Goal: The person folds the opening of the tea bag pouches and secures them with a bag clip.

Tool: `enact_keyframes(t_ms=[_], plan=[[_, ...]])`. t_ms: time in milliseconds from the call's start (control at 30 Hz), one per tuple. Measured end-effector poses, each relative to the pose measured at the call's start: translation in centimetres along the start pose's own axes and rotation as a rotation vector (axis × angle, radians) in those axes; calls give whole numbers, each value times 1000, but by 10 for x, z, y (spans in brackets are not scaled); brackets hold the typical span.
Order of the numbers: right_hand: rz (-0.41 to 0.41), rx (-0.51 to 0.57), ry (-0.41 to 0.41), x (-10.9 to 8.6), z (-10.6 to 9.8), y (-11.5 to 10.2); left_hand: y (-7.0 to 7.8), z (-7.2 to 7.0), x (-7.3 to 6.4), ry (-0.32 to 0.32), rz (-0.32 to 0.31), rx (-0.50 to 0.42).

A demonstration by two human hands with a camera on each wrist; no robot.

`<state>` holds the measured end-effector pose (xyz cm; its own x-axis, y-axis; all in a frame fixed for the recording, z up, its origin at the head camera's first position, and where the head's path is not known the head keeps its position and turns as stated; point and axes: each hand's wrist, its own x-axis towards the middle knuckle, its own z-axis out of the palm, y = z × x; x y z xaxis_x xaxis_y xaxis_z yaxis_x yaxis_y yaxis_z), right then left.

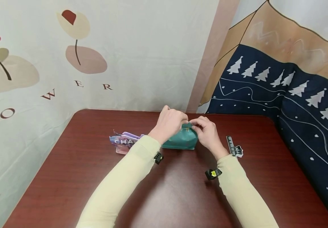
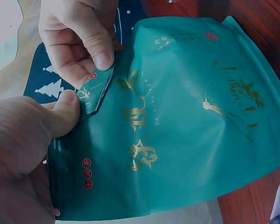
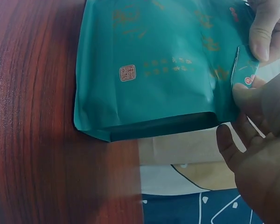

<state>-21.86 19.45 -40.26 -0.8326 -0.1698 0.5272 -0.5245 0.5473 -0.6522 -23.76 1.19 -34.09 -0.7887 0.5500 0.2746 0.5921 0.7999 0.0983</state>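
A green pouch bag point(image 1: 181, 142) with gold characters and small red round marks stands on the table between both hands. My left hand point(image 1: 169, 123) pinches its top edge between thumb and fingers. At the same edge, my right hand point(image 1: 208, 134) pinches a corner flap point(image 2: 95, 91) that is bent over toward the front. In the left wrist view the two thumbs are close together, one on each side of this flap. Seen from the right wrist, the bag's flat base point(image 3: 163, 127) shows at its lower end.
Left of the bag lies a purple and pink packet point(image 1: 121, 142) lettered "CHA", with a lilac strip-like item point(image 1: 131, 136) on it. Right of my right hand lies a black and white clip point(image 1: 234, 147) with a piano-key pattern. Printed cloth hangs behind the brown table point(image 1: 181, 196).
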Motion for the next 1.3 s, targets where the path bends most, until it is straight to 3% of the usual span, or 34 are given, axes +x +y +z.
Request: enact_keyframes(t_ms=[233,500,800,1067,1300], plan=[[-3,-72,-26,0,1,0,-3,-2,1,-8,6,-37],[27,-79,-63,-1,-1,2,-6,-5,3,-36,16,-58],[44,-89,-45,0,2,2,-15,-7,0,-27,-45,32],[70,-59,-43,-2,0,4,-17,-2,1,1,-91,-32],[93,-42,-63,-2,0,3,-16,3,-1,6,-125,-27]])
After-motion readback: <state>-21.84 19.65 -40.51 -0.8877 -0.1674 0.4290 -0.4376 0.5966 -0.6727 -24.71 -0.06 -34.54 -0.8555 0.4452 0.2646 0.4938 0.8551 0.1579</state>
